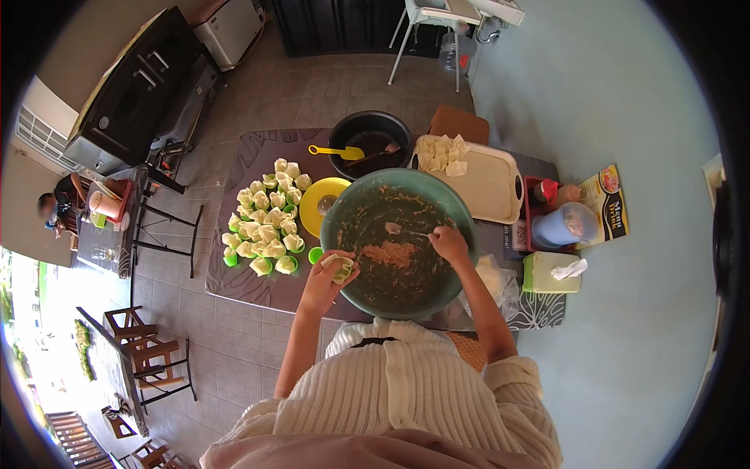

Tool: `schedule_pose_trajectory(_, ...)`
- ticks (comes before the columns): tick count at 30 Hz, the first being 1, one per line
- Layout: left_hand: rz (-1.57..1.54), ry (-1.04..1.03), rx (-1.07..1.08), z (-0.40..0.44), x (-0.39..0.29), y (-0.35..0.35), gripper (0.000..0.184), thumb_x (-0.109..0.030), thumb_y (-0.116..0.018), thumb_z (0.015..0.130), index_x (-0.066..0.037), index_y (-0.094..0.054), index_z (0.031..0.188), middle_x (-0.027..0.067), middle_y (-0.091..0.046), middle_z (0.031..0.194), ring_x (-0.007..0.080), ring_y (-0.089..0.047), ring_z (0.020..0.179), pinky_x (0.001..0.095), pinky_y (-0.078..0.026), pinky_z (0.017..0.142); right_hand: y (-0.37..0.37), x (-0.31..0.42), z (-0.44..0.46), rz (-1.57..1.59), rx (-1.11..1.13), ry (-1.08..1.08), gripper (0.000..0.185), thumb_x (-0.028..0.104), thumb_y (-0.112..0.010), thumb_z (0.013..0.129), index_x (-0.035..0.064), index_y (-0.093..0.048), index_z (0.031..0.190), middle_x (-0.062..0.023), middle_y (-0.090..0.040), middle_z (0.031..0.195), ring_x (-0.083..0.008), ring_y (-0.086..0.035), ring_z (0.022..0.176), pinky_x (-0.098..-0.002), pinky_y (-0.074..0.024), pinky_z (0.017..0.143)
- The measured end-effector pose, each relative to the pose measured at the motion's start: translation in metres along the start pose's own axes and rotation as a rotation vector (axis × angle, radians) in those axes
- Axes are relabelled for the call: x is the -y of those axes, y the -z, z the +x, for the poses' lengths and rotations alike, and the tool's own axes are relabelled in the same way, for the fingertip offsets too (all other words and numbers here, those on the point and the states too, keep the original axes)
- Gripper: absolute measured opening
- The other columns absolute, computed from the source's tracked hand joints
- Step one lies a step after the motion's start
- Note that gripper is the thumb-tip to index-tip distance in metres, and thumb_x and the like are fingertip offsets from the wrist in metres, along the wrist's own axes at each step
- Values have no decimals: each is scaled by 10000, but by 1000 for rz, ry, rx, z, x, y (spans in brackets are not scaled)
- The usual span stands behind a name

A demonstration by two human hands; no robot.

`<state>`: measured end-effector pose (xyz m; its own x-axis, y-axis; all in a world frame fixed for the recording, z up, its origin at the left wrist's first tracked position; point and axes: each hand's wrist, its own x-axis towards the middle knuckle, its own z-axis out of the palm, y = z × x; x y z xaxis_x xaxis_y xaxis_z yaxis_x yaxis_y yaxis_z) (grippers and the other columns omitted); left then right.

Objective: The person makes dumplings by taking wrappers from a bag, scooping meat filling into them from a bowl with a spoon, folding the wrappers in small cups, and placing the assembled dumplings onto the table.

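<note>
My left hand [316,288] grips a small green cup lined with a pale dough wrapper [337,270], at the left rim of a large green basin [466,207]. Over the basin, my right hand [449,244] is closed on the handle of a spoon [418,234], whose bowl seems to carry a bit of pinkish minced filling. More of that filling [391,254] lies in the basin, with smears up its walls. Left of the basin stand several wrapper-lined green cups [266,223]. One green cup [315,255] sits near my left fingers.
Beyond the basin are a yellow plate [309,211], a black tub [340,129] with a yellow scoop [351,152], and a tray [492,184] bearing loose wrappers [444,154]. A tissue box [543,273] and plastic bag [500,277] lie right. Another person [66,199] sits far left.
</note>
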<state>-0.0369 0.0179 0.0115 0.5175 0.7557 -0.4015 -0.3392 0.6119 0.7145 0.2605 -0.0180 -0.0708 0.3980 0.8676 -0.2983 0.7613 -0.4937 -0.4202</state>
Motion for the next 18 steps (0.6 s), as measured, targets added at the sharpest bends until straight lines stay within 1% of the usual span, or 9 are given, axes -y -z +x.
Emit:
schedule_pose_trajectory(2, 6, 13, -12, 1, -1, -1, 121, -58, -475, 863, -33, -501, 979, 90, -541, 1019, 187, -558, 912, 357, -491, 852, 10, 4, -5, 12, -35, 6, 244, 290, -541, 799, 61, -623, 790, -130, -628, 774, -323, -601, 763, -440, -479, 653)
schedule_pose_trajectory(5, -4, 14, -1, 3, 1, -2, 95, -74, -481, 871, -43, -506, 957, 79, -550, 995, 173, -562, 894, 350, -497, 842, 2, -4, -6, 8, -148, 65, 206, 248, -539, 804, 62, -621, 773, -142, -620, 743, -339, -598, 736, -449, -477, 638)
schedule_pose_trajectory(6, 6, 10, -3, 3, 2, -3, 89, -79, -481, 874, -46, -506, 952, 76, -551, 991, 170, -561, 895, 348, -497, 842, -2, -6, -6, 7, -148, 65, 206, 248, -539, 804, 62, -621, 773, -142, -620, 743, -339, -598, 736, -449, -477, 638)
schedule_pose_trajectory(8, 15, 5, -4, 3, 2, -4, 84, -85, -481, 876, -49, -507, 948, 74, -552, 987, 167, -560, 897, 346, -497, 842, -7, -5, -7, -136, -253, 96, 156, 211, -560, 780, 69, -622, 763, -155, -606, 695, -355, -592, 711, -453, -477, 630)
schedule_pose_trajectory(9, 16, 9, -8, 3, 2, -5, 86, -80, -477, 876, -50, -507, 950, 75, -551, 986, 169, -560, 895, 347, -497, 841, -12, -7, -5, -136, -253, 97, 156, 211, -560, 780, 69, -622, 763, -155, -606, 695, -355, -592, 711, -453, -477, 630)
schedule_pose_trajectory(11, 19, 11, -12, 2, 1, -4, 88, -76, -474, 875, -50, -507, 953, 76, -549, 986, 170, -560, 894, 348, -497, 841, -26, -13, 3, -261, -238, 152, 107, 170, -562, 756, 87, -629, 768, -154, -605, 720, -348, -587, 762, -444, -473, 661)
schedule_pose_trajectory(12, 2, 12, -10, 2, 1, -4, 110, -73, -466, 871, -47, -508, 969, 80, -546, 992, 177, -556, 905, 352, -489, 850, -33, -16, 6, -260, -238, 153, 107, 170, -562, 756, 87, -629, 768, -154, -605, 720, -348, -587, 762, -444, -473, 661)
schedule_pose_trajectory(14, -16, 11, -11, 0, 1, -2, 132, -70, -459, 867, -45, -510, 986, 83, -544, 998, 184, -552, 917, 356, -480, 858, -42, -17, 8, -390, -508, 285, 113, 148, -549, 743, 99, -641, 787, -144, -609, 788, -323, -565, 870, -427, -457, 719)
schedule_pose_trajectory(18, -58, -16, 3, 2, 0, 7, 264, -94, -453, 838, -21, -497, 1088, 98, -532, 1032, 202, -529, 967, 371, -440, 895, -43, -16, 7, -402, -478, 307, 143, 122, -520, 754, 98, -653, 799, -142, -606, 841, -310, -536, 930, -417, -439, 756)
